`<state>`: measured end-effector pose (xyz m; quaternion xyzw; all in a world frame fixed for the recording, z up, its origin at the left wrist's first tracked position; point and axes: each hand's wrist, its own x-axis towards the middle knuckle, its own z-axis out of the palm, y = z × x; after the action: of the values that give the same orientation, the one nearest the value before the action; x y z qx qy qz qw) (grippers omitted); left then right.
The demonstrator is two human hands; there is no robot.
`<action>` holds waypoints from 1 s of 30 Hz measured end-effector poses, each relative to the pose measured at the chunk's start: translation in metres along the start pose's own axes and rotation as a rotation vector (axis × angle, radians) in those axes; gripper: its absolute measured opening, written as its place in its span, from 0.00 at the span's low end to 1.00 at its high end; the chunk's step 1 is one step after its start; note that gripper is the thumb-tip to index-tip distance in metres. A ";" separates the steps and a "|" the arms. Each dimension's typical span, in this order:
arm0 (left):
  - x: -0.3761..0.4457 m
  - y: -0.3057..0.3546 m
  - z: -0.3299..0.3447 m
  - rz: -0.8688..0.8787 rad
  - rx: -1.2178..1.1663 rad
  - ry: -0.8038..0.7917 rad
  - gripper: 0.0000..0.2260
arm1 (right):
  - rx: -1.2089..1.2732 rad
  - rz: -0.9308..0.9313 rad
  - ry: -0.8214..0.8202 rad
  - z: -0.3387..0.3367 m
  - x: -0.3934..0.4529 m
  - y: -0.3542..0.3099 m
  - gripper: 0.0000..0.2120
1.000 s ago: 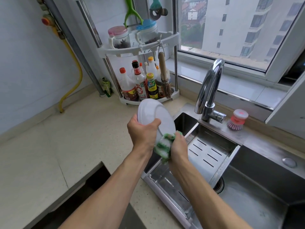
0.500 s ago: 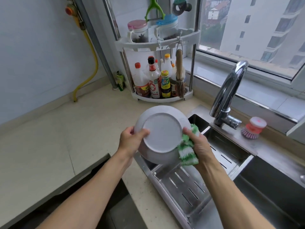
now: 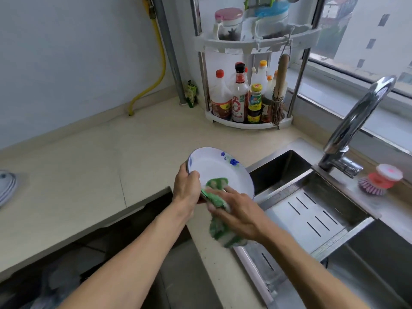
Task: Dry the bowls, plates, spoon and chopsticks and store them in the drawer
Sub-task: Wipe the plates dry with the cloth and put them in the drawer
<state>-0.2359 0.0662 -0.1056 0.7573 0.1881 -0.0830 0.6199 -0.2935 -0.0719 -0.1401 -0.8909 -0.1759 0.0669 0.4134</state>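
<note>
A white plate (image 3: pixel 219 169) with blue flower marks on its rim is held over the counter edge, its inner face turned up toward me. My left hand (image 3: pixel 186 187) grips its near-left rim, thumb on the inside. My right hand (image 3: pixel 239 214) presses a green and white cloth (image 3: pixel 217 202) onto the plate's near inner part; the cloth's loose end hangs below the hand. No bowls, spoon or chopsticks show.
A steel sink (image 3: pixel 367 264) with a slotted drain tray (image 3: pixel 310 216) lies right, with a tap (image 3: pixel 354 123) and a pink dish brush (image 3: pixel 382 179) behind it. A corner rack (image 3: pixel 252 121) of bottles stands at the back. A dark opening (image 3: pixel 100 253) sits below the counter (image 3: pixel 89 163). A striped dish edge (image 3: pixel 6 188) shows far left.
The plate has been flipped from back-facing to inner face up and lowered. The cloth moved from the plate's right rim onto its inner surface. The view shifted left and down.
</note>
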 end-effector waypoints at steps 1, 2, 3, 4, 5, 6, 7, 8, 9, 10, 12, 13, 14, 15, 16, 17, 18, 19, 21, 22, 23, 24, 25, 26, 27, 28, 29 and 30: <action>-0.001 0.000 -0.013 0.013 -0.004 0.020 0.21 | -0.017 0.049 -0.078 -0.002 0.001 -0.003 0.22; -0.003 0.000 -0.025 0.026 -0.013 0.039 0.19 | -0.044 0.109 -0.128 -0.005 0.001 -0.004 0.23; -0.004 0.000 -0.035 0.037 -0.019 0.051 0.18 | -0.074 0.149 -0.151 -0.008 0.002 -0.001 0.23; -0.008 -0.001 -0.047 0.042 -0.031 0.051 0.17 | -0.130 0.156 -0.166 -0.009 0.004 0.000 0.23; -0.011 -0.004 -0.058 0.039 -0.042 0.041 0.16 | -0.204 0.150 -0.174 -0.007 0.008 0.004 0.24; -0.016 -0.008 -0.074 0.035 -0.061 0.029 0.16 | -0.297 0.137 -0.192 0.000 0.016 0.003 0.26; -0.021 -0.011 -0.088 0.029 -0.078 0.015 0.17 | -0.378 0.140 -0.205 0.008 0.023 -0.001 0.27; -0.026 -0.014 -0.101 0.015 -0.094 0.001 0.17 | -0.428 0.152 -0.216 0.017 0.033 -0.010 0.28; -0.031 -0.019 -0.114 0.007 -0.100 -0.018 0.17 | -0.449 0.154 -0.215 0.027 0.042 -0.022 0.27; -0.037 -0.024 -0.127 -0.004 -0.098 -0.039 0.17 | -0.441 0.127 -0.200 0.038 0.048 -0.038 0.28; -0.050 -0.039 -0.163 -0.017 -0.118 -0.077 0.19 | -0.331 0.020 -0.165 0.071 0.058 -0.084 0.28; -0.055 -0.045 -0.175 -0.023 -0.147 -0.086 0.20 | -0.235 -0.017 -0.166 0.085 0.058 -0.102 0.27; -0.064 -0.055 -0.200 -0.017 -0.188 -0.055 0.20 | -0.133 -0.051 -0.214 0.107 0.058 -0.128 0.26; -0.071 -0.063 -0.218 -0.007 -0.224 -0.021 0.20 | -0.020 -0.063 -0.270 0.123 0.056 -0.146 0.24; -0.078 -0.070 -0.237 0.000 -0.245 0.010 0.20 | 0.075 -0.071 -0.327 0.138 0.053 -0.162 0.22; -0.085 -0.078 -0.255 0.006 -0.253 0.043 0.20 | 0.144 -0.077 -0.383 0.150 0.049 -0.175 0.20; -0.093 -0.087 -0.276 -0.008 -0.274 0.093 0.19 | 0.167 -0.083 -0.442 0.163 0.045 -0.188 0.18; -0.103 -0.100 -0.301 -0.018 -0.294 0.149 0.17 | 0.155 -0.091 -0.491 0.179 0.041 -0.205 0.17; -0.116 -0.118 -0.333 -0.045 -0.319 0.250 0.15 | 0.076 -0.116 -0.504 0.200 0.036 -0.225 0.13; -0.125 -0.130 -0.352 -0.051 -0.336 0.307 0.14 | 0.018 -0.137 -0.466 0.214 0.035 -0.237 0.12; -0.131 -0.141 -0.369 -0.052 -0.338 0.355 0.13 | -0.037 -0.142 -0.406 0.225 0.035 -0.247 0.11; -0.141 -0.155 -0.389 -0.067 -0.341 0.405 0.14 | -0.080 -0.125 -0.336 0.243 0.035 -0.261 0.11; -0.150 -0.168 -0.410 -0.077 -0.349 0.438 0.16 | -0.102 -0.087 -0.248 0.260 0.038 -0.271 0.10; -0.154 -0.174 -0.420 -0.082 -0.350 0.458 0.17 | -0.116 -0.043 -0.153 0.266 0.041 -0.275 0.08; -0.161 -0.187 -0.441 -0.099 -0.348 0.492 0.18 | -0.149 -0.012 -0.098 0.285 0.045 -0.283 0.07; -0.165 -0.199 -0.459 -0.113 -0.342 0.516 0.18 | -0.206 0.025 -0.067 0.302 0.047 -0.287 0.10; -0.167 -0.204 -0.469 -0.117 -0.355 0.521 0.18 | -0.284 0.080 -0.073 0.310 0.048 -0.286 0.15; -0.169 -0.215 -0.486 -0.128 -0.371 0.529 0.18 | -0.337 0.150 -0.126 0.329 0.052 -0.286 0.19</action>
<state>-0.5261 0.5413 -0.1341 0.6134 0.4018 0.1133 0.6704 -0.4059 0.3525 -0.1348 -0.9521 -0.1434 0.1226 0.2406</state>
